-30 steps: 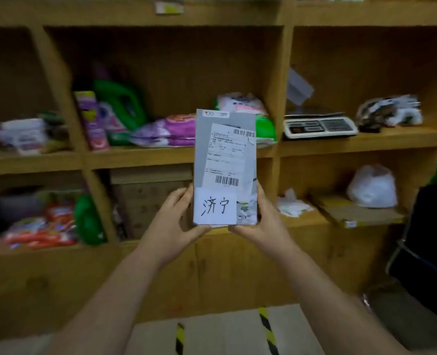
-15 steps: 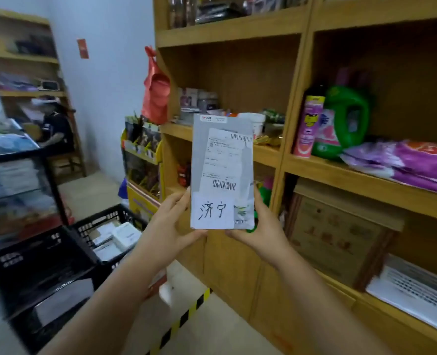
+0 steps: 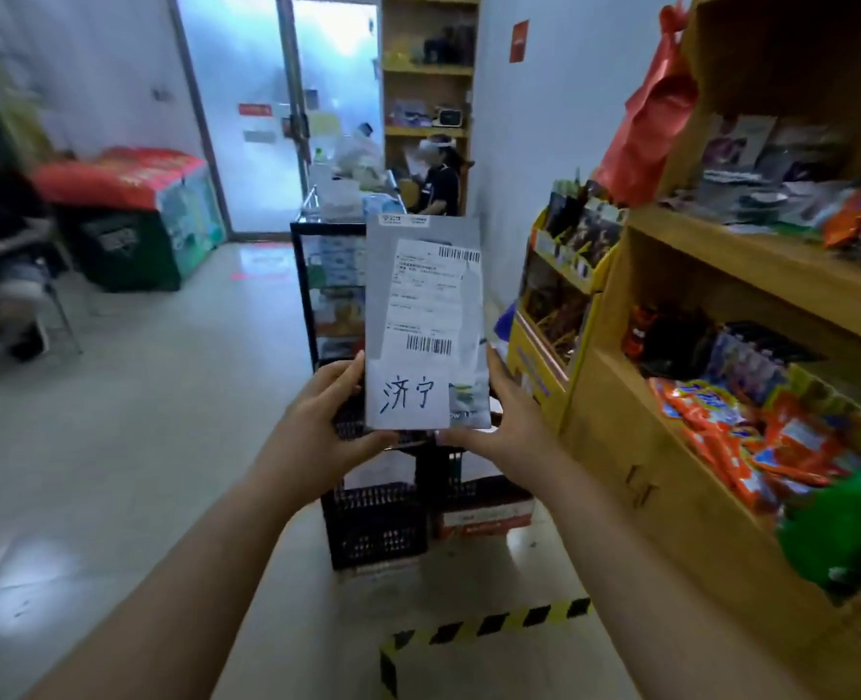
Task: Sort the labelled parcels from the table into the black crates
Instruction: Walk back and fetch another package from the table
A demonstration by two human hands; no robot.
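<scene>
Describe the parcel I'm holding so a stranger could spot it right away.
Start at the wooden shelving on the right, then look left to mid-frame. There the left hand and right hand hold a grey parcel upright. It alone carries a handwritten white label below its barcoded slip.

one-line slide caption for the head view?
Both hands, left and right, hold a grey labelled parcel upright above black crates.
</scene>
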